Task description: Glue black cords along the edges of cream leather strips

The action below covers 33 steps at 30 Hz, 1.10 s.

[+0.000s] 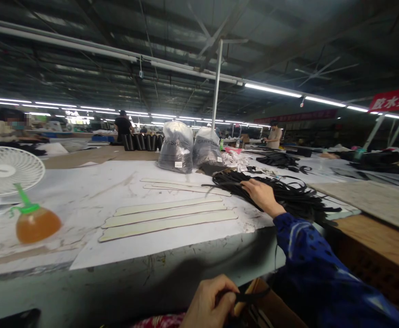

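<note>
Low at the bottom, in front of the table edge, my left hand (pixel 211 300) is closed, thumb against fingers, on a black strip (pixel 254 296) that sticks out to the right. My right hand (pixel 262 197), in a blue sleeve, reaches over the table to a heap of loose black strips (pixel 291 196). Its fingers are pinched on one black strip (pixel 216 184) at the heap's left side. Left of the heap, several long pale strips (pixel 168 223) with dark edges lie in rows on white paper (pixel 134 253).
At left stand a squeeze bottle (pixel 38 225) of amber liquid with a green nozzle and a white fan (pixel 6 171). Two filled plastic bags (pixel 176 148) sit behind the strips, near a pole (pixel 217 86). An open cardboard box (pixel 264 305) is below the table edge. Other people work farther back.
</note>
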{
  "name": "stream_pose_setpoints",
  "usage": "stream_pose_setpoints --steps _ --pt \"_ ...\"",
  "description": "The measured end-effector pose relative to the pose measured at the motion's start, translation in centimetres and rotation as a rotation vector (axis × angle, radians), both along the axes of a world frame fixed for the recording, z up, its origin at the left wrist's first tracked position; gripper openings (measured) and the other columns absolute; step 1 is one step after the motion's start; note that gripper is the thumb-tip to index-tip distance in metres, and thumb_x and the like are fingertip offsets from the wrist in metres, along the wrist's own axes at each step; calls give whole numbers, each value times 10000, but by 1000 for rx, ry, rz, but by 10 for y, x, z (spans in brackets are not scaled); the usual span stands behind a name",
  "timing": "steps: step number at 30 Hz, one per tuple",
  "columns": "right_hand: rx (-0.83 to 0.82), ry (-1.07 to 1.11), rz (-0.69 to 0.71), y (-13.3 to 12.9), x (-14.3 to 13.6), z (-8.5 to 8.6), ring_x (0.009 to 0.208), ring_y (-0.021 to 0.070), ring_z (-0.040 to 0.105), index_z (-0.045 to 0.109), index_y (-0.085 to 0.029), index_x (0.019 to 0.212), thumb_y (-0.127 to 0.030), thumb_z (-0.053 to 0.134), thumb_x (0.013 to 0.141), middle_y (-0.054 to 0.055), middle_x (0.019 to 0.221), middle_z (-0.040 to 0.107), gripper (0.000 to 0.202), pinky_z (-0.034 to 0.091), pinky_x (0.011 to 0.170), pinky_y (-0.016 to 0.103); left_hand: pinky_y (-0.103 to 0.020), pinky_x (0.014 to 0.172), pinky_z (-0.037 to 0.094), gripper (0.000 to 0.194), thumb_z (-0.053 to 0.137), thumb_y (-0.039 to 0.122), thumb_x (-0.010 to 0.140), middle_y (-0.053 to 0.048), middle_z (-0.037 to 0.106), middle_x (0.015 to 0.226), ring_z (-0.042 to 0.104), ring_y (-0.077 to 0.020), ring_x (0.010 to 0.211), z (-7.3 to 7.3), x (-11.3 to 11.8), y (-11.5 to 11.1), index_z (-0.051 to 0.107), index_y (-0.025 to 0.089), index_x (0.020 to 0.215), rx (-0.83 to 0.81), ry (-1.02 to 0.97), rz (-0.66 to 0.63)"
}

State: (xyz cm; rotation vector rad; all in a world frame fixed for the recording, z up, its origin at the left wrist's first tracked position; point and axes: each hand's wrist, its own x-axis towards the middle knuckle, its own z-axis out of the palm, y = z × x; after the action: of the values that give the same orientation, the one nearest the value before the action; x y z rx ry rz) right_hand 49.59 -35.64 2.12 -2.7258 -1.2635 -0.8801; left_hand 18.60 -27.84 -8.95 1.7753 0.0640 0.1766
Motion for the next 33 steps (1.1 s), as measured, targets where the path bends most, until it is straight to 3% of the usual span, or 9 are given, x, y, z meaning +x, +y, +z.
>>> stream_pose_setpoints --steps 5,10,14,17,19,22,26,30,33 --pt "152 5 -304 -7 15 47 938 302 607 578 -226 1238 -333 338 973 165 1077 606 374 434 728 376 -216 515 352 234 481 305 818 -4 545 610 487 -123 552 4 -1 -3 643 137 836 43 -33 27" --pt "100 210 -312 5 19 56 1013 343 592 572 -98 1239 -220 582 843 241 1141 598 414 457 787 434 -215 519 354 234 467 305 831 13 508 586 470 -114 541 15 -7 5 630 137 823 -13 -23 107" --pt "50 395 43 6 -41 51 882 186 641 644 -209 1169 -330 491 916 61 1011 695 319 479 804 282 -215 526 361 241 470 330 850 25 502 610 458 -101 533 27 -11 23 597 141 928 -106 -62 233" --pt "-5 705 744 1 -118 40 895 190 635 704 -159 1047 -443 443 932 68 1002 693 403 487 808 274 -212 524 358 203 486 331 854 36 493 613 444 -91 528 32 -12 35 558 156 927 -145 -171 345" --pt "-149 743 988 1 -164 25 916 178 625 674 -165 1133 -429 442 943 89 1034 668 400 472 828 260 -208 511 352 181 489 332 859 43 487 609 436 -86 518 33 -13 40 534 166 915 -173 -229 413" --pt "-119 616 953 11 -203 -2 791 150 612 674 -190 1133 -400 379 970 93 972 631 397 477 702 231 -203 489 346 154 495 325 857 51 485 589 424 -81 493 30 -17 47 512 174 883 -208 -271 484" --pt "-45 556 973 46 -209 -23 749 145 589 696 -210 1071 -345 352 979 71 891 599 381 469 651 227 -213 489 360 174 489 349 856 49 501 579 443 -91 486 27 -38 74 521 178 865 -136 -275 593" --pt "83 533 1030 91 -206 -20 821 168 602 683 -198 1106 -328 430 954 81 952 615 322 473 729 267 -245 591 404 235 480 390 863 16 558 655 513 -130 607 34 -85 136 595 186 841 268 -283 1042" --pt "115 548 1013 125 -214 -12 830 168 609 696 -216 1089 -295 523 914 57 952 636 259 459 726 264 -297 728 435 201 502 331 836 -30 659 807 577 -183 772 44 -115 194 642 187 857 569 -185 1175"
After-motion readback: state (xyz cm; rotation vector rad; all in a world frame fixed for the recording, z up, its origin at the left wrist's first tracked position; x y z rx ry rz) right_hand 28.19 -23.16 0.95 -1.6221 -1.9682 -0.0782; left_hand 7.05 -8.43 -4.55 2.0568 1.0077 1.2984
